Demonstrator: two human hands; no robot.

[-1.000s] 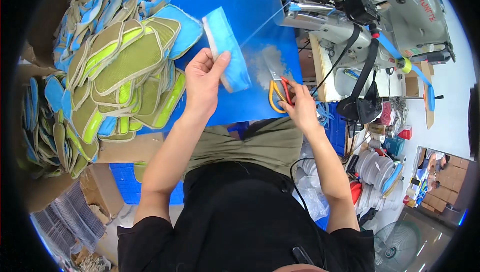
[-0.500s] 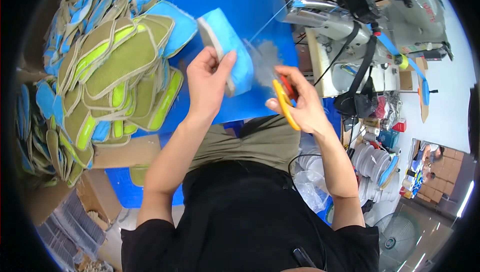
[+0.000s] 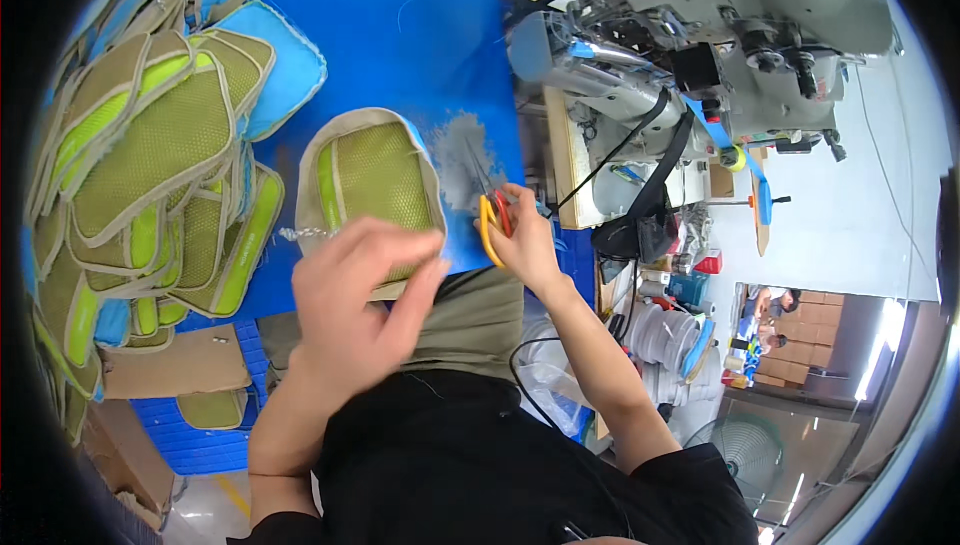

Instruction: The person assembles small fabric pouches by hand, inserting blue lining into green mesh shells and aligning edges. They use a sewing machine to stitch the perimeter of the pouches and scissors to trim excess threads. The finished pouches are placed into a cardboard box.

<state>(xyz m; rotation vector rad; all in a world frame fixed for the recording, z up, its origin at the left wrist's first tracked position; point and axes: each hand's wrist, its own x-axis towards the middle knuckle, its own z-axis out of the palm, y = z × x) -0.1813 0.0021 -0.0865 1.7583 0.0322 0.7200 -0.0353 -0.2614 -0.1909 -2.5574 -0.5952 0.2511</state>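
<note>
An olive-green mesh fabric piece (image 3: 385, 180) with beige binding and a bright green strip lies mesh side up on the blue table (image 3: 430, 15). My left hand (image 3: 355, 310), a little blurred, is over its near edge. Thumb and fingers point right with a narrow gap between their tips, and nothing shows in them. In my right hand (image 3: 525, 240) is a pair of scissors (image 3: 490, 230) with yellow and red handles, the blades pointing away over a patch of grey lint (image 3: 462, 150). A whitish frayed strand (image 3: 305, 234) shows at the left edge of the fabric piece.
Similar green pieces (image 3: 150, 165) are heaped at the left, with a blue one (image 3: 275, 70) at the heap's edge. A sewing machine (image 3: 640, 75) stands at the right. Beyond it are white reels (image 3: 665, 335) and a fan (image 3: 735, 445).
The fabric piece, earlier gripped folded with its blue side showing, now lies flat with its mesh up. My left hand has come nearer my body. The view has shifted right.
</note>
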